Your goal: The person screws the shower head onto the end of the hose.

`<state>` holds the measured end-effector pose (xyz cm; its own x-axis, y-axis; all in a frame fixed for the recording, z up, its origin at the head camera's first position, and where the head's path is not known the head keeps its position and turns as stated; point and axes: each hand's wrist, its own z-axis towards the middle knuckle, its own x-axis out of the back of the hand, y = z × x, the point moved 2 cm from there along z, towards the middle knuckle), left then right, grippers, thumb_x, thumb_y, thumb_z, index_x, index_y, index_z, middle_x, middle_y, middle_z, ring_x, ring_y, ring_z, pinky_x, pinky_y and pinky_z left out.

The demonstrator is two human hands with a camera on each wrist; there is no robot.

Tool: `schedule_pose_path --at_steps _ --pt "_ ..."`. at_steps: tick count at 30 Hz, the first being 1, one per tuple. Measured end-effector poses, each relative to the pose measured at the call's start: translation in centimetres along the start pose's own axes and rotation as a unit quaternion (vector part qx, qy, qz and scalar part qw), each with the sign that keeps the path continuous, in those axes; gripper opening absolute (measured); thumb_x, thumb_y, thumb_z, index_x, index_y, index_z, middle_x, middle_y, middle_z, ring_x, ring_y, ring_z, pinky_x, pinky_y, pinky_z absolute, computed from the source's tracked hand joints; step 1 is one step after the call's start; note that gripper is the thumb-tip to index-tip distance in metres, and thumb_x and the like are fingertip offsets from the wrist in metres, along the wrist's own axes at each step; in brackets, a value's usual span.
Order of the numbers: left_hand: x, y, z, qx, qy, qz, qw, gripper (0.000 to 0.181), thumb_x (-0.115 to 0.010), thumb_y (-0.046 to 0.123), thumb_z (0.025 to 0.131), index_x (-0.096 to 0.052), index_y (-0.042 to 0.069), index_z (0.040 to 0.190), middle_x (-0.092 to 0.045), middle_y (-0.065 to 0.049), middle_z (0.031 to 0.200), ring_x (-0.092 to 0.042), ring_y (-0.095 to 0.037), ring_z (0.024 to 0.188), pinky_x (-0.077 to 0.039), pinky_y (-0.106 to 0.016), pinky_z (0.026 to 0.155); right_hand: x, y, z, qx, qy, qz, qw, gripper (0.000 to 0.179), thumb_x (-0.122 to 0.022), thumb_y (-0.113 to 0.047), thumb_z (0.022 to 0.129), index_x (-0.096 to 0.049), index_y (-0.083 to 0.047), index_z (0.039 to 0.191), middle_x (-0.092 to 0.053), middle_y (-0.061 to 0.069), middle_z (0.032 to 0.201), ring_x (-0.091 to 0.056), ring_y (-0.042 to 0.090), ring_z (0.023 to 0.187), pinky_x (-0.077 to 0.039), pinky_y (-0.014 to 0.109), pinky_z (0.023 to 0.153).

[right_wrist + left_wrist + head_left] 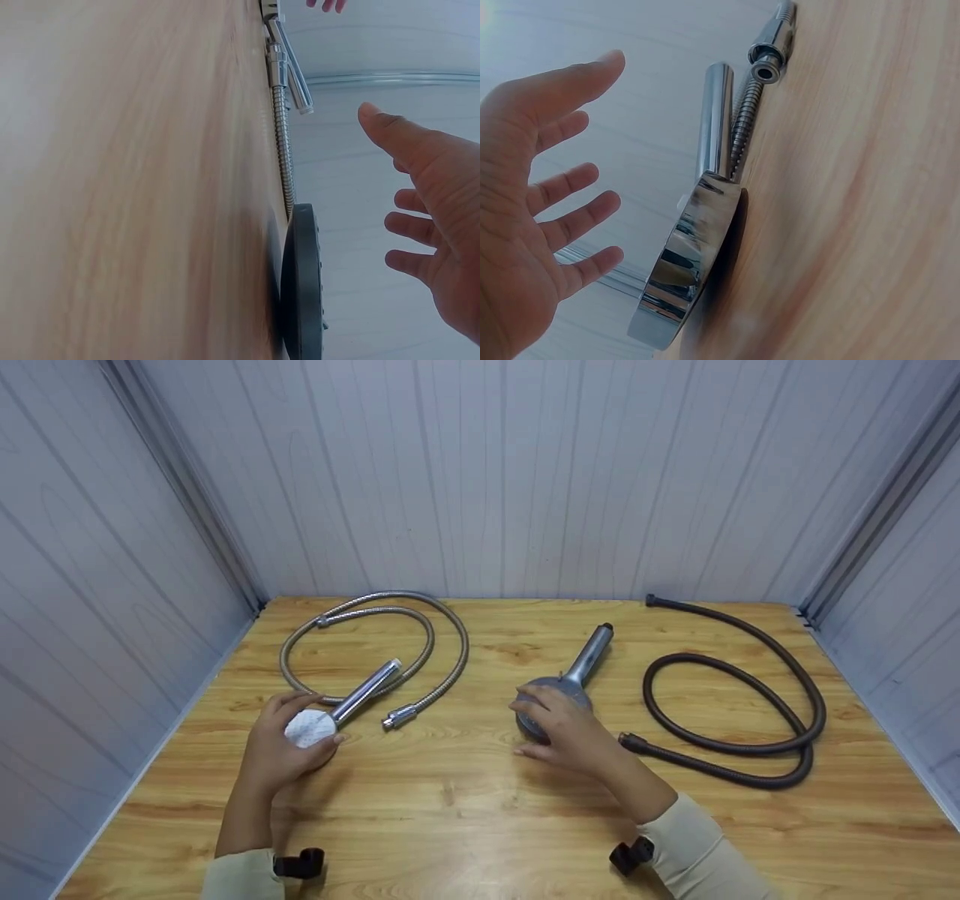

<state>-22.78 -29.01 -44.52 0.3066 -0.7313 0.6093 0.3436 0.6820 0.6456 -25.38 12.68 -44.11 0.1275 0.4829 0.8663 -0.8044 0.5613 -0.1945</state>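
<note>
A chrome hand shower (365, 691) with a pale round face lies on the left of the table, its handle angled away to the right. Over its head hovers my left hand (274, 746), fingers spread; the left wrist view shows a gap between that hand (532, 187) and the shower's shiny rim (686, 255). Right of centre lies a dark grey hand shower (591, 656). My right hand (574, 731) hangs above its round head and partly hides it. In the right wrist view, this hand (439, 202) is apart from the grey head (301, 285), fingers loosely extended.
Behind the chrome shower a silver metal hose (463, 649) lies coiled, its connector (399, 716) pointing toward me. A dark brown hose (817, 705) loops across the right side of the wooden table (450, 825). Pale panel walls (502, 480) enclose the back and both sides.
</note>
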Motion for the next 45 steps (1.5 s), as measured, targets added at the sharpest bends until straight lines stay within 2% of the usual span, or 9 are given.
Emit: schedule_pose_path --at_steps 8,17,26,32,36,45 --pt "0.0 -0.3 0.0 0.003 -0.002 -0.012 0.9999 0.063 -0.089 0.019 0.067 -0.065 0.005 0.124 -0.053 -0.017 0.123 -0.048 -0.038 0.118 -0.035 -0.061 0.095 -0.7 -0.2 0.4 0.001 -0.002 0.031 0.9995 0.060 -0.079 -0.032 0.082 -0.057 -0.010 0.133 -0.049 0.020 0.139 -0.047 0.036 0.126 -0.043 0.051 0.098" --pt "0.3 -0.8 -0.2 0.026 -0.026 -0.018 0.9992 0.064 -0.088 0.022 0.070 -0.063 0.011 0.128 -0.050 -0.016 0.130 -0.043 -0.040 0.123 -0.031 -0.065 0.097 -1.1 -0.6 0.9 0.012 -0.005 0.050 0.9987 0.059 -0.080 -0.027 0.082 -0.056 -0.011 0.133 -0.048 0.019 0.139 -0.048 0.037 0.124 -0.045 0.051 0.096" --pt "0.5 -1.3 -0.5 0.023 -0.003 -0.011 0.9997 0.065 -0.090 0.019 0.067 -0.064 0.005 0.125 -0.053 -0.018 0.125 -0.047 -0.037 0.117 -0.036 -0.059 0.092 -1.8 -0.8 1.3 0.008 -0.029 0.060 0.9978 0.057 -0.079 -0.029 0.083 -0.057 -0.011 0.132 -0.048 0.018 0.140 -0.048 0.035 0.125 -0.044 0.048 0.098" --pt "0.7 -1.6 -0.3 0.030 -0.004 -0.014 0.9994 0.063 -0.088 0.023 0.071 -0.064 0.007 0.127 -0.051 -0.019 0.129 -0.045 -0.039 0.121 -0.035 -0.063 0.094 -2.2 -0.9 1.8 -0.001 -0.038 0.069 0.9969 0.054 -0.078 -0.027 0.084 -0.058 -0.011 0.132 -0.047 0.015 0.141 -0.046 0.032 0.127 -0.043 0.046 0.099" --pt "0.9 -1.7 -0.2 0.042 -0.006 -0.034 0.9985 0.062 -0.087 0.021 0.072 -0.063 0.006 0.127 -0.051 -0.019 0.130 -0.045 -0.038 0.121 -0.035 -0.063 0.096 -2.3 -1.1 2.2 -0.014 -0.048 0.075 0.9959 0.053 -0.077 -0.028 0.085 -0.057 -0.013 0.132 -0.046 0.013 0.142 -0.045 0.030 0.129 -0.042 0.046 0.101" --pt "1.1 -2.0 0.1 0.067 -0.013 -0.058 0.9960 0.060 -0.085 0.019 0.075 -0.061 0.005 0.128 -0.051 -0.018 0.127 -0.044 -0.037 0.120 -0.034 -0.063 0.099 -2.8 -1.1 3.0 0.019 -0.027 0.071 0.9969 0.053 -0.078 -0.029 0.083 -0.059 -0.010 0.129 -0.050 0.015 0.138 -0.048 0.031 0.125 -0.043 0.045 0.100"
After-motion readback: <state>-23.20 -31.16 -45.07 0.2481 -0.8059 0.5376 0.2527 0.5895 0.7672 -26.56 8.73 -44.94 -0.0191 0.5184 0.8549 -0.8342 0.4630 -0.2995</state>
